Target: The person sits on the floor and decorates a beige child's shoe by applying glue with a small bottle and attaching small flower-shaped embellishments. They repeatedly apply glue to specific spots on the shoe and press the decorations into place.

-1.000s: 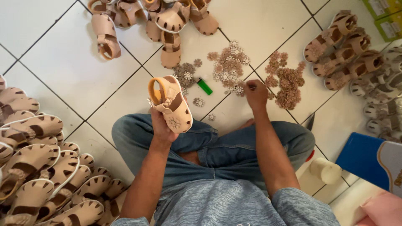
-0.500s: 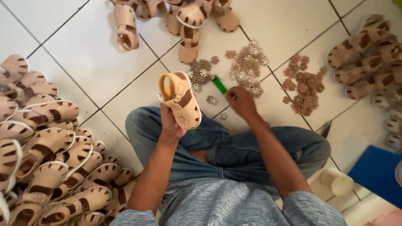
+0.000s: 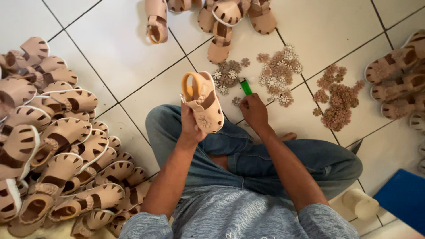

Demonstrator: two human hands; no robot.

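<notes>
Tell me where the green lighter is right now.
In the head view, the green lighter lies on the white tiled floor just above the right hand, between the two nearer piles of flower decorations.

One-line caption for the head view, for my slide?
Left hand holds a tan sandal; right hand grips a green lighter beside flower trims.

The person wore a grey heathered T-shirt [image 3: 230,217] with short sleeves that ended above the elbows, and blue denim jeans [image 3: 287,159], faded at the knees. Both forearms and a foot [image 3: 287,136] were bare.
</notes>
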